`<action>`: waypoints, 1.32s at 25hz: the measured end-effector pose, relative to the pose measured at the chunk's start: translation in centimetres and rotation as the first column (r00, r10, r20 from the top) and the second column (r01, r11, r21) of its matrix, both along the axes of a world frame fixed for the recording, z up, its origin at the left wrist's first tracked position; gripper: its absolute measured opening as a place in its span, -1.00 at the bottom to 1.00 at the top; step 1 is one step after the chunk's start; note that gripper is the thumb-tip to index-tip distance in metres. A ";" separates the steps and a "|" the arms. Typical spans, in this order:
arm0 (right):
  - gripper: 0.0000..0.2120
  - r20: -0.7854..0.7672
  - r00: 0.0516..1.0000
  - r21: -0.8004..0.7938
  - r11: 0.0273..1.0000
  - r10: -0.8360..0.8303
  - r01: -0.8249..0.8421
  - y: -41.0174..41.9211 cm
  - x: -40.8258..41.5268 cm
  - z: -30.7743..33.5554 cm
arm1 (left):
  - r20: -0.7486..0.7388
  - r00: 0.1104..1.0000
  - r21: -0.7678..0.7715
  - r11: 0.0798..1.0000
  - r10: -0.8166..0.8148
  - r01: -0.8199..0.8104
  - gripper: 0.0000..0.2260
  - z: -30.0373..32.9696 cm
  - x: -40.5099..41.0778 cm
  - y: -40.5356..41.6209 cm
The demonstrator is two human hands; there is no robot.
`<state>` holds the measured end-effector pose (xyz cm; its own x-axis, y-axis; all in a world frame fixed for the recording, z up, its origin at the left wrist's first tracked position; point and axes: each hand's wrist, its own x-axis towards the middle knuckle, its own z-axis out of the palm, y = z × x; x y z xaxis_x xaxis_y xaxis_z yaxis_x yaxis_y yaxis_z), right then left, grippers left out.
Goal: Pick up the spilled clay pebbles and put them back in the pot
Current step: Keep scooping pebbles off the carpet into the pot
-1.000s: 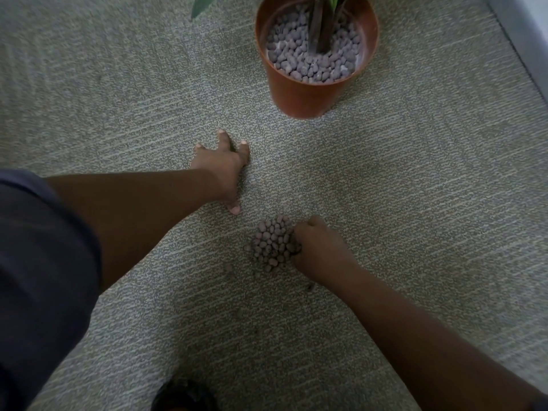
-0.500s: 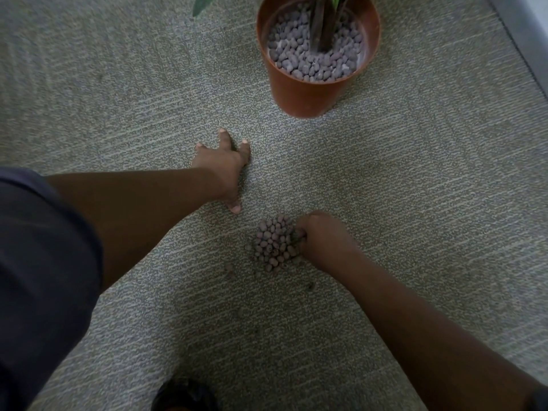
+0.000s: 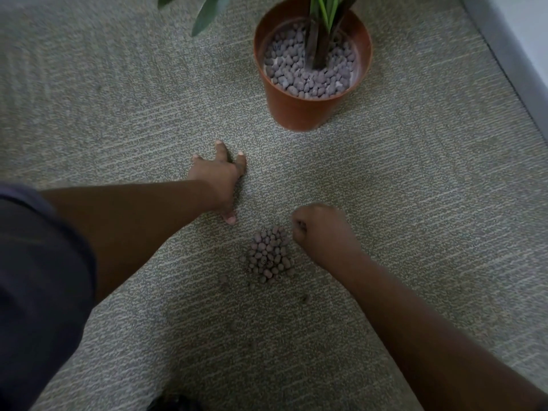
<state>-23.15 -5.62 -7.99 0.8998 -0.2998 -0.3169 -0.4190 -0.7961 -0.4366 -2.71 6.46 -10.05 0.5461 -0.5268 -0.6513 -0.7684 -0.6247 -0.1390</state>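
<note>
Carpet (image 3: 415, 203): a grey-green ribbed floor covering is seen across the whole view; everything else is borne by it.
Skirting (image 3: 504, 63): a grey strip is seen running diagonally to the right of the pot, with a pale wall beyond it.
Sleeve (image 3: 38, 277): a dark sleeve is seen far to the left of the pot and nearer the camera, at the top of the left arm.
Pot (image 3: 299, 111): a terracotta-coloured pot is stood upright on the carpet; it is filled nearly to the rim with pebbles.
Plant (image 3: 321, 34): a dark stem with green leaves is seen rising from the middle of the pot; two leaves are seen hanging to the left of the pot.
Left hand (image 3: 218, 179): it is laid flat on the carpet, nearer the camera than the pot and to its left, with the fingers spread wide and nothing held.
Right hand (image 3: 321, 229): it is curled into a fist, nearer the camera than the pot, just beside the pile; whether pebbles are enclosed cannot be told.
Pile (image 3: 269, 255): the spilled pebbles are heaped on the carpet, well apart from the pot, on the camera side of it, between the two hands.
Strays (image 3: 223, 279): a few single pebbles are scattered beyond the pile, farther from the pot.
</note>
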 end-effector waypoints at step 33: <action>-0.75 -0.324 0.942 0.016 0.996 0.087 -0.086 4.0 -5.6 -1.5 | -0.020 1.000 -0.017 1.000 -0.006 0.006 0.35 0.3 -0.1 0.1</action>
